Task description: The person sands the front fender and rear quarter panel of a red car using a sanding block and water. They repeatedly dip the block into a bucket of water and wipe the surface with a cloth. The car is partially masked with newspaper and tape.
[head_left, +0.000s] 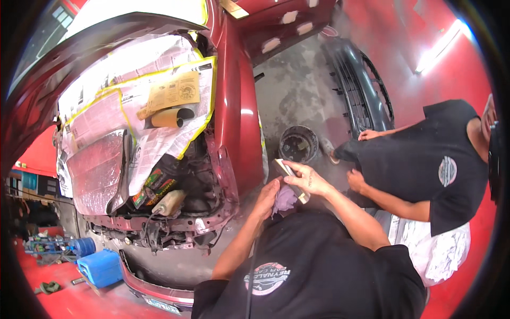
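Note:
My right hand [309,179] is closed round a flat, pale block [284,168] that looks like a sanding block, tilted in front of my chest. A crumpled purple cloth [285,199] hangs just below it, bunched in the fingers of my left hand [267,198]. Both hands are close together, with the left fingertips at the block's side. Left of them stands a dark red car fender [245,127], beside an open engine bay masked with taped newspaper [101,114]. On the paper lie a tan sandpaper sheet [172,95] and a curled piece of sandpaper [167,118].
A dark bucket [298,144] stands on the wet floor beyond my hands. Close on my right is a person in a black shirt [409,159]. A black bumper [356,85] leans farther off. A blue container [101,267] and a red bumper [159,292] sit lower left.

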### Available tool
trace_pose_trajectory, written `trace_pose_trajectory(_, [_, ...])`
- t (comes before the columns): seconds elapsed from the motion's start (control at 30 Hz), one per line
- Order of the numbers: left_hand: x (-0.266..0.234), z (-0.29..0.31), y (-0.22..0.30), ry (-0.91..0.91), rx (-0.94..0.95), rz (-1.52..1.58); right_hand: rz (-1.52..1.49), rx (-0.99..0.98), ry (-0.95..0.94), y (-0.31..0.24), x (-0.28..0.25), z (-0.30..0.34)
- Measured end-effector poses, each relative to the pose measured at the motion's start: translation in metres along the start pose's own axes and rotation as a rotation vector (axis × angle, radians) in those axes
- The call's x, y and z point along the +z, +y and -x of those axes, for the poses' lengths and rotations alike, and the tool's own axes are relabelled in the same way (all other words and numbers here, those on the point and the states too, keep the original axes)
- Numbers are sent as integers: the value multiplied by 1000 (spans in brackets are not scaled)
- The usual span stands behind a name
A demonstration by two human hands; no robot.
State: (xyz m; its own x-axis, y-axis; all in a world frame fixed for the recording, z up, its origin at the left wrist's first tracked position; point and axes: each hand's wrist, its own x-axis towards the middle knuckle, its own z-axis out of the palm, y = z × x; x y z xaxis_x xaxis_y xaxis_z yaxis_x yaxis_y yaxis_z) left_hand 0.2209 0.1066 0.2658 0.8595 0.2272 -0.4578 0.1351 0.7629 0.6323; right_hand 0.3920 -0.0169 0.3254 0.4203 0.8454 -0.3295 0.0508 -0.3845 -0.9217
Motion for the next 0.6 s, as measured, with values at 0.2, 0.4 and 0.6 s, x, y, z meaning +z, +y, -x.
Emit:
trace_pose_trajectory(0.2, [31, -2, 1, -13, 30, -123, 27, -134, -101, 19, -17, 10])
trace_pose_trajectory(0.4, [67, -5, -13, 140, 98, -76, 267, -313, -181, 20, -41, 17])
trace_pose_trajectory(0.6, [67, 23, -56, 366, 79, 150, 428, -222, -573, 13, -36, 22])
